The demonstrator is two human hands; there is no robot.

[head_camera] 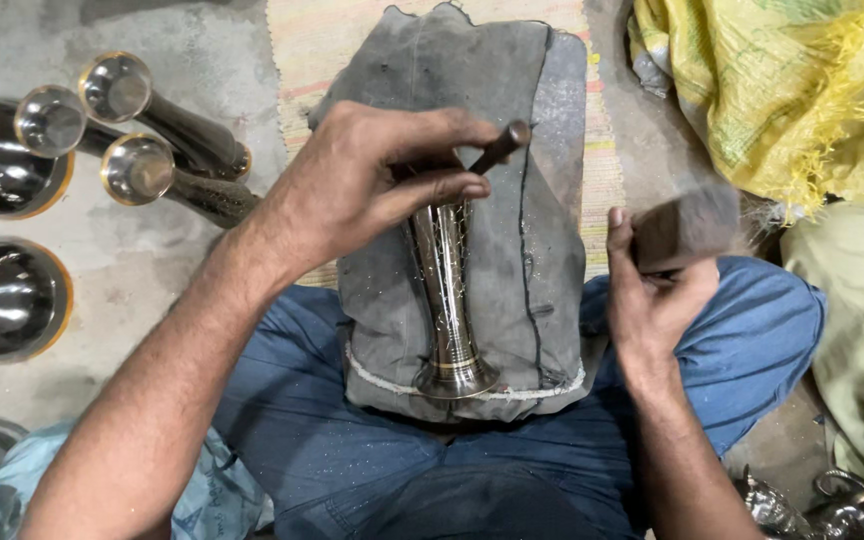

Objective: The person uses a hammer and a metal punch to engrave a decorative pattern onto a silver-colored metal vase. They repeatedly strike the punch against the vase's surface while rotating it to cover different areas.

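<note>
At centre frame, the left hand (357, 190) pinches a slim dark punch (500, 147) between thumb and fingers, tip down on the engraved brass vase (445, 290), which lies lengthwise from 12 to 6 o'clock on a grey padded cushion (542, 270) across the lap, probably so the padding steadies the round body. At 3 o'clock the right hand (652, 295) is closed round a blurred wooden mallet block (687, 228), poised just beside the punch. Outward at 9 to 10 o'clock, similar vases (142, 150) and round brass vessels (7, 295) rest on the concrete floor (152, 260), with yellow cloth (782, 80) at 1 o'clock.
</note>
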